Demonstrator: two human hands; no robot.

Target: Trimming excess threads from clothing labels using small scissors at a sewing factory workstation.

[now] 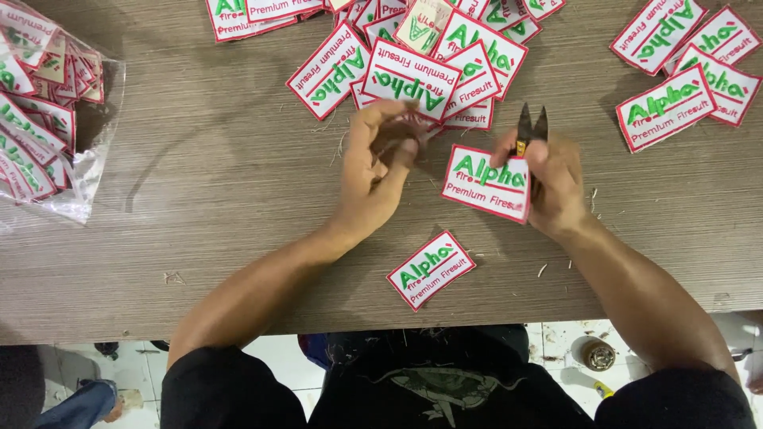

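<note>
Head view, looking down on a wooden table [199,159] where a person works with bare hands. Right hand [556,187] grips a white patch [486,183] with a red border and green stitching, pinched against the palm, and in the same hand holds small thread snips [532,127], blades pointing away from the body and slightly parted. Left hand [377,171] hovers just beside that patch, fingers curled with thumb and fingertips pinched together; whether anything lies between them is too small to tell. One finished-looking patch [431,270] lies alone near the table edge, close to the body. A loose heap of like patches [421,59] spreads along the far side, more lie at far right [687,71], and a clear bag [48,111] of them sits at far left. Thread scraps dot the wood. Judging by this, the step in hand is trimming stray threads off the held patch. The next move seems to call for a steady hold on the patch and careful placing of the blades near its border.
</note>
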